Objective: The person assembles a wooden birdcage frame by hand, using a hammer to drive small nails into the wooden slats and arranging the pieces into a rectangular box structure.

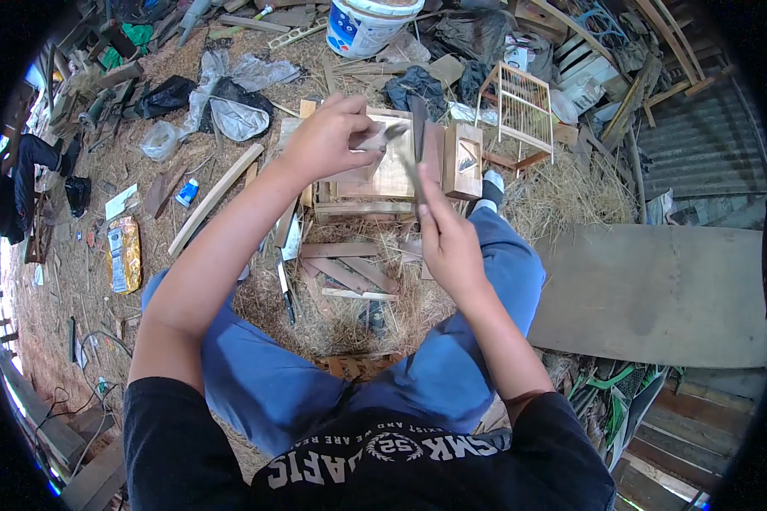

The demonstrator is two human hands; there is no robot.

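1. A small flat piece of wood point(368, 140) is held in the left hand point(322, 140), clamped between thumb and fingers, in the upper middle of the frame.
2. A long dark blade point(415, 157) is gripped in the closed right hand point(446, 238), just below centre, with its tip laid against the piece.
3. The shaping is judged to be underway: the piece looks only partly worked, though its edge is too small to read.
4. A small wooden box frame point(375, 183) sits below the hands on the straw-covered floor point(562, 192).
5. Cut wood strips point(345, 272) lie between the knees, seemingly not yet used.
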